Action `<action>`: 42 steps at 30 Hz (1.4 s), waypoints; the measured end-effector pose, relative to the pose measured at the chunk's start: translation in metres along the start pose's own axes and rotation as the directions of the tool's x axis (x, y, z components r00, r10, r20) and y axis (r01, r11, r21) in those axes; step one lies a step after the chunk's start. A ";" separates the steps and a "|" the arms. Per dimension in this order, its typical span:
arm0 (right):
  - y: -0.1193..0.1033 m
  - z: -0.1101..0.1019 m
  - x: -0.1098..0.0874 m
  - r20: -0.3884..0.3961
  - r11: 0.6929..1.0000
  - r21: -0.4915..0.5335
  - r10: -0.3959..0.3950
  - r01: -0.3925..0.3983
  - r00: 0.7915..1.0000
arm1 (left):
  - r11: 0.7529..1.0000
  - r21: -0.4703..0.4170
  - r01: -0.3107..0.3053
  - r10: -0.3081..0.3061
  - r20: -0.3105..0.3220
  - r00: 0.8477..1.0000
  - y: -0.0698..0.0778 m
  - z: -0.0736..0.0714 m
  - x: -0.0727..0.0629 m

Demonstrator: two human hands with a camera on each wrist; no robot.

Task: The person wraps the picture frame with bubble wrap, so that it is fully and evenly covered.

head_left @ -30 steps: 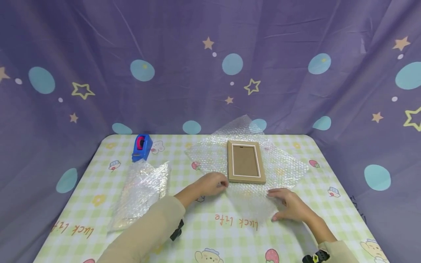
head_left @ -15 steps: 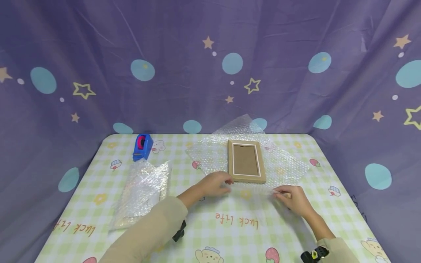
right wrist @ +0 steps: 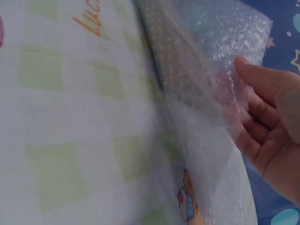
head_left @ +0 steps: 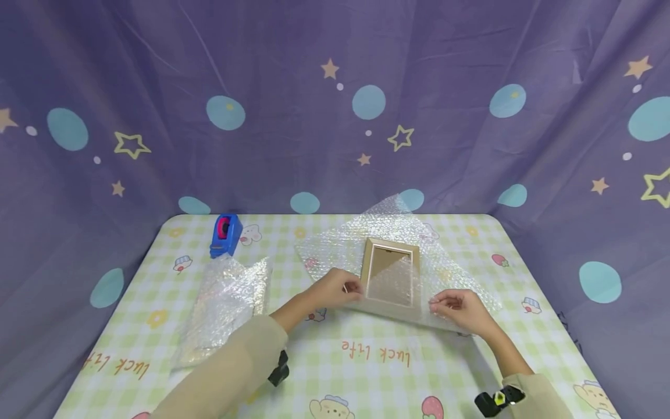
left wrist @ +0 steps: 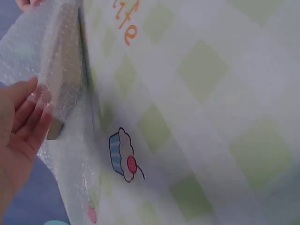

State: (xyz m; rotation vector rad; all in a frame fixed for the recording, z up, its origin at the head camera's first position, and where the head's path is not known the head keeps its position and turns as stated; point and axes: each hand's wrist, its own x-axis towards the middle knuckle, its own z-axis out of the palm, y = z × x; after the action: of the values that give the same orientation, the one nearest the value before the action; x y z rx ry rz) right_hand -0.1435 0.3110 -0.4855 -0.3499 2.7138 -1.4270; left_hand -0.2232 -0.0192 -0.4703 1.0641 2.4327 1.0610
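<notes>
A tan picture frame [head_left: 392, 244] with a white inner border lies on a sheet of bubble wrap [head_left: 332, 235] in the head view. The wrap's near corner is folded up over the frame's lower part. My left hand [head_left: 335, 288] pinches the folded edge by the frame's lower left corner; the left wrist view shows this hand's fingers [left wrist: 33, 124] through the film. To the right of the frame, my right hand [head_left: 463, 311] pinches the same fold. From the right wrist, its thumb [right wrist: 262, 77] lies on the near side of the wrap [right wrist: 206, 140], fingers partly behind it.
A blue tape dispenser [head_left: 226, 234] with a pink core stands at the table's back left. In front of it lies a flat bubble-wrapped package [head_left: 225, 317], near my left forearm. A purple curtain [head_left: 293, 157] hangs behind the checked tablecloth [head_left: 293, 372].
The wrap's near corner has come up from the table and over the frame's lower part. The frame has shifted slightly toward me. Both hands have gone from the table to the fold.
</notes>
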 end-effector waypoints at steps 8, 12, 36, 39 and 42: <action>0.009 0.008 0.029 -0.110 0.979 -0.093 0.172 -0.183 0.979 | 0.974 -0.132 0.183 -0.205 -0.181 0.962 -0.013 0.006 0.014; 0.015 0.012 0.034 -0.121 0.954 -0.095 0.273 -0.285 0.954 | 0.950 -0.179 0.256 -0.288 -0.182 0.940 -0.015 0.010 0.016; 0.012 0.018 0.034 -0.171 0.909 -0.099 0.384 -0.404 0.907 | 0.844 0.520 0.129 -0.162 0.019 0.987 -0.002 0.018 0.037; 0.011 0.016 0.035 -0.148 0.913 -0.114 0.374 -0.391 0.916 | 0.826 0.553 0.107 -0.148 0.029 0.989 -0.004 0.019 0.035; 0.010 0.013 0.037 -0.115 0.919 -0.122 0.362 -0.375 0.925 | 0.831 0.549 0.091 -0.132 0.035 0.991 -0.005 0.019 0.033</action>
State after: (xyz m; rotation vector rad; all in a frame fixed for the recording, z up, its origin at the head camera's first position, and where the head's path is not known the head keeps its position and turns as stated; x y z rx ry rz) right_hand -0.1790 0.2981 -0.4990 0.2213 2.7605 -1.1748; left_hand -0.2386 0.0123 -0.4860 1.0653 2.7693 0.2677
